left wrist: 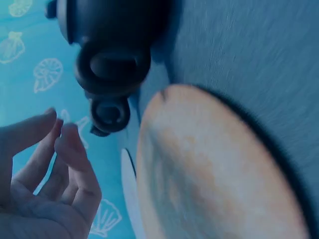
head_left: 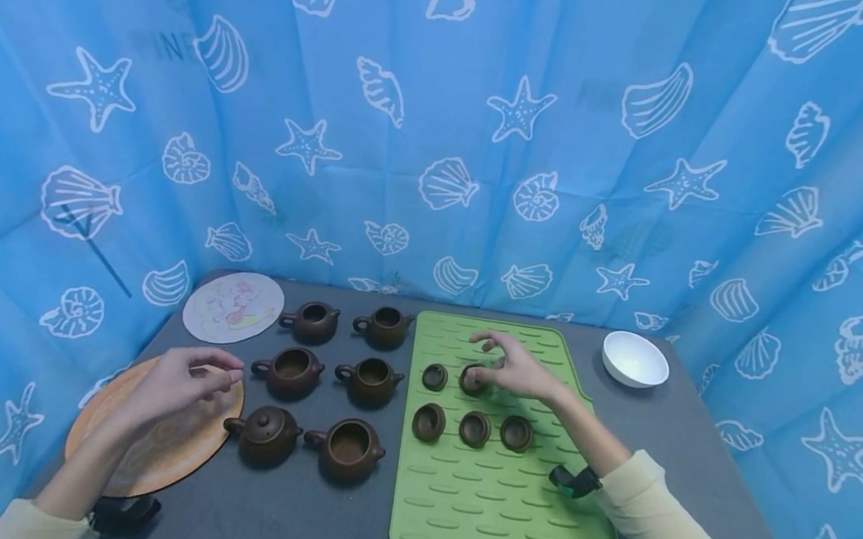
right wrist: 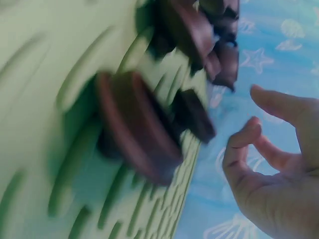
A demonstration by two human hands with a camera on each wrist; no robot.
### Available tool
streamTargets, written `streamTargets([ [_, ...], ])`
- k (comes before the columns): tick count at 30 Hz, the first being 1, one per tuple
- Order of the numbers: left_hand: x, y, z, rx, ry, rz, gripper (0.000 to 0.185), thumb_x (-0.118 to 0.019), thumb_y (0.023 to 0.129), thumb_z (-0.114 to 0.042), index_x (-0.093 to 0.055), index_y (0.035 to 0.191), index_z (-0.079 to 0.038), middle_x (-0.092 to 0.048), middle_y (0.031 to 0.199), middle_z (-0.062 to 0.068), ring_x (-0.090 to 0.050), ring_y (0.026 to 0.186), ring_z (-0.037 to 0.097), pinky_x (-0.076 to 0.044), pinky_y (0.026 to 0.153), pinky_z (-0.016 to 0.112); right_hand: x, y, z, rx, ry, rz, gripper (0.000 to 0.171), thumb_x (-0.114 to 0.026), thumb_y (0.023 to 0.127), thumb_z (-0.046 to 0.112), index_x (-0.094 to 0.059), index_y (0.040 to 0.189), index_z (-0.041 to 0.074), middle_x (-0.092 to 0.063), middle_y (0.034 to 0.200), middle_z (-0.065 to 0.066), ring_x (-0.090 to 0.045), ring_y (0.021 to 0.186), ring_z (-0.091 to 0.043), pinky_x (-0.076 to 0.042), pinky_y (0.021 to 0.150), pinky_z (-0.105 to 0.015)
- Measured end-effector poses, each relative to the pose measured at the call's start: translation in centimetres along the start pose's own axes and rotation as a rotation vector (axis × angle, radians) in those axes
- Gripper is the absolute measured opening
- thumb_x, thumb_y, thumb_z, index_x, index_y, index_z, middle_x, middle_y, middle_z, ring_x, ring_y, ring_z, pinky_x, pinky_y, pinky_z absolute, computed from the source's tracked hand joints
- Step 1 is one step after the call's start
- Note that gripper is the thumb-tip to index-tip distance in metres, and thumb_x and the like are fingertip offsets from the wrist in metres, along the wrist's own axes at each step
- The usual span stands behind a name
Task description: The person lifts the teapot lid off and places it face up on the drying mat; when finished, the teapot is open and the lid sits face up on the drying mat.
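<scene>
My left hand [head_left: 186, 382] hovers over a round orange board [head_left: 186, 453], left of the brown teapots. Its fingers are loosely bent with nothing between them, as the left wrist view also shows. Closest to it is a teapot [head_left: 268, 435] with its lid on. Another teapot [head_left: 291, 373], lidless, stands just behind. Above the green mat [head_left: 459, 514] is my right hand [head_left: 518, 372], thumb and fingers apart and holding nothing. Its thumb overlaps a small brown lid [head_left: 472, 383] in the head view; the right wrist view shows the hand apart from the lids [right wrist: 142, 129].
Several more lidless teapots [head_left: 349, 452] stand in two columns left of the mat. Other lids [head_left: 517, 434] lie on the mat. A white bowl [head_left: 635, 361] sits at the back right, a pale round disc [head_left: 233, 307] at the back left. A blue curtain [head_left: 441, 136] encloses the table.
</scene>
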State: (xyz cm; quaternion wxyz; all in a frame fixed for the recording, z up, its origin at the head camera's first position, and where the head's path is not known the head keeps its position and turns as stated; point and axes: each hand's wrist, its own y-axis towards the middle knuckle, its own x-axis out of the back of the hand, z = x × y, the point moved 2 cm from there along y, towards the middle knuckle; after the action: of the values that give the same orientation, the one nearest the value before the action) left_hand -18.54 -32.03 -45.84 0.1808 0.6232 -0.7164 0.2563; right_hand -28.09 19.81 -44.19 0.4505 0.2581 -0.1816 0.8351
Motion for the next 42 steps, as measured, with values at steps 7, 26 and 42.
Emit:
streamTargets([
  [7,-1.1,-3.2,-0.1,0.007,-0.022,0.086,0.036,-0.074,0.104,-0.03,-0.075,0.126,-0.002,-0.078,0.114,0.013,-0.072,0.081,0.017,-0.061,0.069,0.032,-1.8,0.1,3.9,0.08,0.092,-0.012,0.05,-0.075,0.103,0.012,-0.056,0.148,0.003,-0.055,0.141,-0.033,-0.045,0.055,-0.008,-0.047,0.059,-0.025],
  [26,-2.9,-5.1,0.6,0.012,0.008,-0.049,0.02,-0.076,0.102,-0.014,-0.078,0.12,-0.006,-0.081,0.11,0.011,-0.075,0.075,0.014,-0.061,0.066,0.027,-10.0,2.8,11.3,0.232,0.316,0.186,0.037,-0.073,0.102,0.01,-0.063,0.137,0.0,-0.062,0.124,-0.026,-0.06,0.065,-0.011,-0.054,0.061,-0.024],
  [42,-3.2,-5.2,0.5,0.048,0.023,-0.064,0.022,-0.075,0.102,-0.013,-0.077,0.123,-0.007,-0.079,0.115,0.013,-0.073,0.076,0.016,-0.058,0.062,0.027,-17.3,5.6,16.0,0.267,0.322,0.383,0.031,-0.073,0.103,0.008,-0.066,0.133,0.003,-0.067,0.112,-0.005,-0.069,0.07,-0.007,-0.063,0.067,-0.024],
])
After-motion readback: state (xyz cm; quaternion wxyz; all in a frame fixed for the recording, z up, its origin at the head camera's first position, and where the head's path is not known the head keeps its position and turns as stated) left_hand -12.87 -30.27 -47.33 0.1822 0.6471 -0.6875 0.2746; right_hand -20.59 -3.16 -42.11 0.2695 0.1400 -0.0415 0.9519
